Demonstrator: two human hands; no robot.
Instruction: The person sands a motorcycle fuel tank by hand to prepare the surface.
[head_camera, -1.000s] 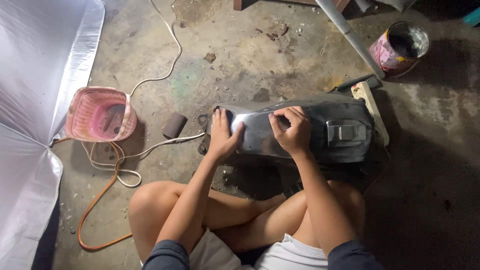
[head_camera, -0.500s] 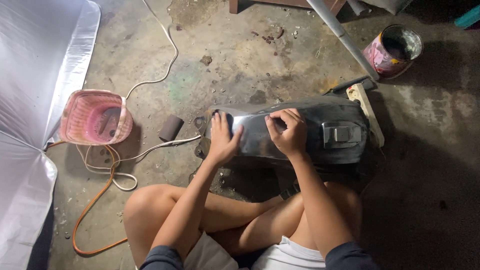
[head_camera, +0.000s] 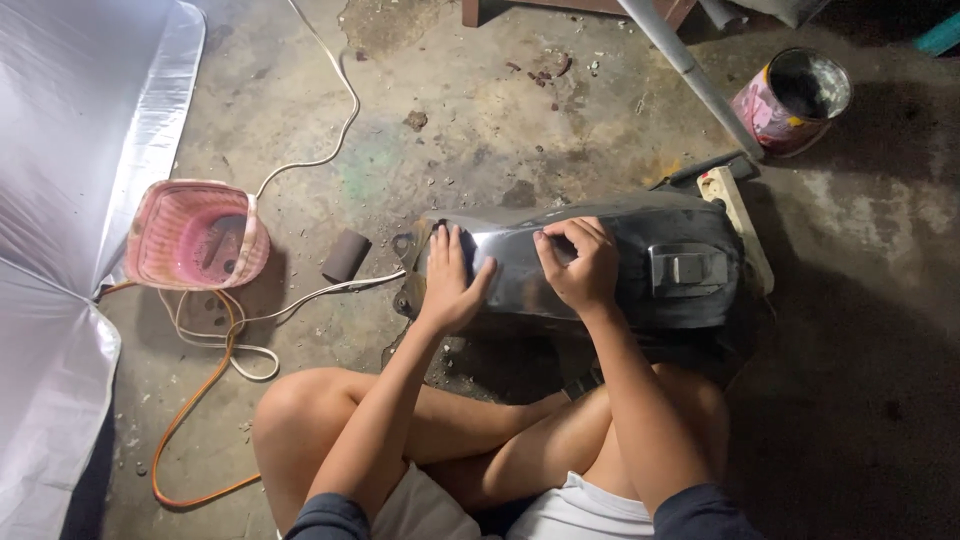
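Grey metal, a curved vehicle body panel (head_camera: 600, 265) lay on the concrete floor (head_camera: 480, 120) just beyond the seated person's crossed legs; the left hand (head_camera: 452, 280) pressed flat and open on its left end, gripping nothing. The right hand (head_camera: 580, 262) rested mid-panel with fingers curled under; whether it held anything could not be told; a pink basket (head_camera: 195, 235) sat well to the left, a paint can (head_camera: 790, 100) far right.

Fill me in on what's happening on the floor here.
A person sits cross-legged on a concrete floor with a dark, glossy metal tank in front of their knees. The left hand lies flat on the tank's left end, while the right hand is curled with its fingertips pressed to the top surface. A pink basket, white cord, orange hose, small dark cylinder and paint can lie around.
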